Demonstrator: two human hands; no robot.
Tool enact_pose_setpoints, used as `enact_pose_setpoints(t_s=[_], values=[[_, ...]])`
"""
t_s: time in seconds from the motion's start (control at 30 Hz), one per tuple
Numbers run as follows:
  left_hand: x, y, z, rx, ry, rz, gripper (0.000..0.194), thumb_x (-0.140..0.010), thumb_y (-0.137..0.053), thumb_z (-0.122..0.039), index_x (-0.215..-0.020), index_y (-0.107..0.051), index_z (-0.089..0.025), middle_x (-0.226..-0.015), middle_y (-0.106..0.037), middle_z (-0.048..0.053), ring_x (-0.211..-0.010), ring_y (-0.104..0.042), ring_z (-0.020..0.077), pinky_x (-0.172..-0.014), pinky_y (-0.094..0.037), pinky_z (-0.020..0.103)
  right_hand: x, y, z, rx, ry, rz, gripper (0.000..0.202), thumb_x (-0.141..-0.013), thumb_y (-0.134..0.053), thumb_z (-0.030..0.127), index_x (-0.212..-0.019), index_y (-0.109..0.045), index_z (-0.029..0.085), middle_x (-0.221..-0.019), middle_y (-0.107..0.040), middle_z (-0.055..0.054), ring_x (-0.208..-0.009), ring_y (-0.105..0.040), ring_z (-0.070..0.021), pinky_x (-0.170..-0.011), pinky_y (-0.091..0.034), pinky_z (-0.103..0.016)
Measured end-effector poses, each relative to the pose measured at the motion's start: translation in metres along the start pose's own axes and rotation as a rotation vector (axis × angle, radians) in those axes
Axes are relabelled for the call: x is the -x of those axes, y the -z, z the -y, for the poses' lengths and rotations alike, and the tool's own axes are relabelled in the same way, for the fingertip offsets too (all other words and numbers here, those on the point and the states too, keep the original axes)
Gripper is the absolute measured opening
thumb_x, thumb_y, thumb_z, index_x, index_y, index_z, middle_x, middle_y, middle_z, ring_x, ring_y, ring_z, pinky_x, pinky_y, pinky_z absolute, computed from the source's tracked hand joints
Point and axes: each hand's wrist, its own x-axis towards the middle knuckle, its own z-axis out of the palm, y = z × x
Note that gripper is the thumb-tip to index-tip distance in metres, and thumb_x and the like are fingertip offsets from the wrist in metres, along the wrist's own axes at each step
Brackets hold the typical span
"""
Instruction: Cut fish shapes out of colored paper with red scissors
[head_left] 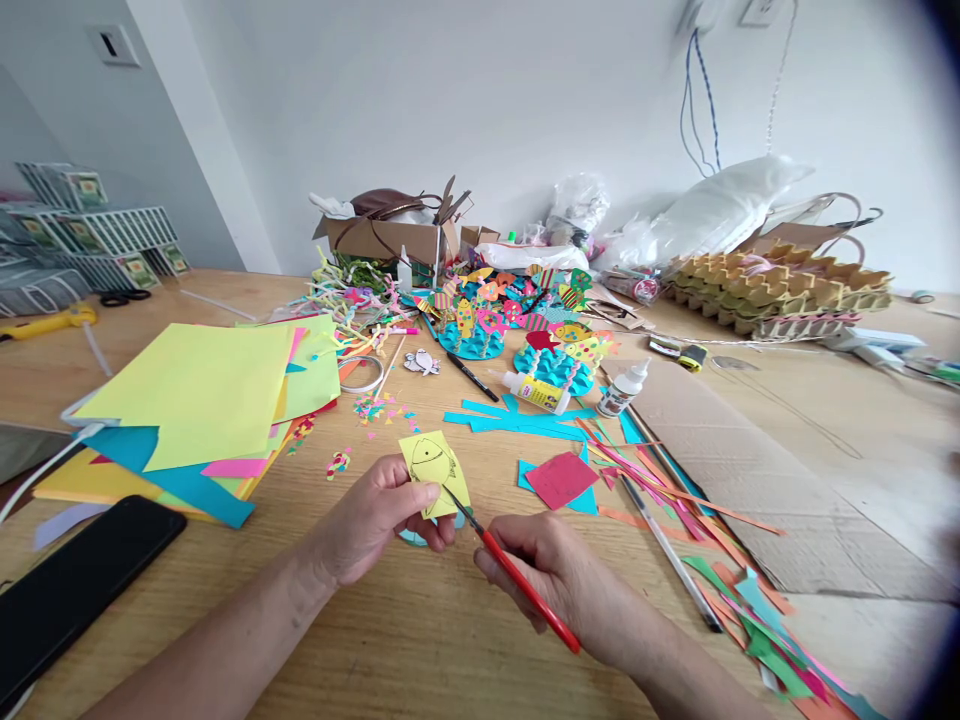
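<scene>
Between thumb and fingers, my left hand pinches a small yellow piece of paper with a fish outline drawn on it in black. My right hand is closed around red-handled scissors. Their blades lie at the paper's right edge, near my left thumb; whether they are cutting I cannot tell. Below the paper, a light blue round thing shows partly behind my left fingers. A dark red paper piece lies on blue scraps to the right of my hands.
Coloured sheets and a black phone lie at left. Finished paper fish on blue bases, glue bottles and a black marker are ahead. Paper strips, a pen, cardboard and egg trays are at right.
</scene>
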Motion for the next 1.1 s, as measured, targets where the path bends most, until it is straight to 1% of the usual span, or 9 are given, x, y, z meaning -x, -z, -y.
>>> enact_pose_setpoints(t_s=[0.4,0.6,0.93,1.03,1.1], values=[[-0.0003,0.0010,0.0022,0.032,-0.010,0.006,0.018,-0.075,-0.054,-0.022,-0.066,-0.066,-0.012,-0.056,-0.065,0.003,-0.053,-0.058,0.0122,-0.050,-0.047,0.020,-0.0018,0.0004,-0.0003,0.039,0.009,-0.021,0.033,-0.087,-0.042,0.027,-0.056,-0.034,0.019,-0.050,-0.030,0.007,-0.043,-0.031,-0.0064,-0.041,-0.021,-0.020],[-0.0004,0.0008,0.0023,0.040,-0.010,0.012,0.018,-0.076,-0.054,-0.022,-0.065,-0.065,-0.012,-0.057,-0.066,0.003,-0.053,-0.058,0.0121,-0.050,-0.047,0.020,0.0000,-0.0004,-0.0009,0.018,0.002,-0.013,0.032,-0.087,-0.042,0.027,-0.057,-0.034,0.019,-0.051,-0.030,0.007,-0.043,-0.030,-0.0061,-0.041,-0.021,-0.019],[0.0001,0.0021,0.0033,0.077,0.009,0.005,0.014,-0.073,-0.058,-0.024,-0.067,-0.065,-0.013,-0.059,-0.065,0.002,-0.055,-0.059,0.0129,-0.050,-0.047,0.021,-0.0007,0.0005,-0.0007,0.042,-0.012,-0.010,0.033,-0.087,-0.041,0.030,-0.058,-0.033,0.019,-0.053,-0.029,0.007,-0.045,-0.030,-0.0063,-0.041,-0.022,-0.019],[-0.0008,0.0045,0.0038,0.046,0.019,-0.025,0.016,-0.074,-0.060,-0.029,-0.070,-0.065,-0.014,-0.062,-0.064,0.002,-0.057,-0.058,0.0134,-0.051,-0.048,0.022,-0.0012,0.0015,0.0006,0.063,-0.024,-0.009,0.034,-0.087,-0.041,0.031,-0.057,-0.034,0.019,-0.053,-0.030,0.007,-0.045,-0.030,-0.0065,-0.040,-0.021,-0.018],[-0.0020,0.0062,0.0045,0.029,-0.003,-0.090,0.018,-0.074,-0.062,-0.031,-0.068,-0.063,-0.015,-0.060,-0.061,0.000,-0.052,-0.054,0.0106,-0.047,-0.045,0.020,-0.0012,0.0019,0.0016,0.076,-0.032,-0.006,0.034,-0.087,-0.042,0.031,-0.056,-0.035,0.019,-0.052,-0.031,0.007,-0.045,-0.029,-0.0066,-0.040,-0.021,-0.018]])
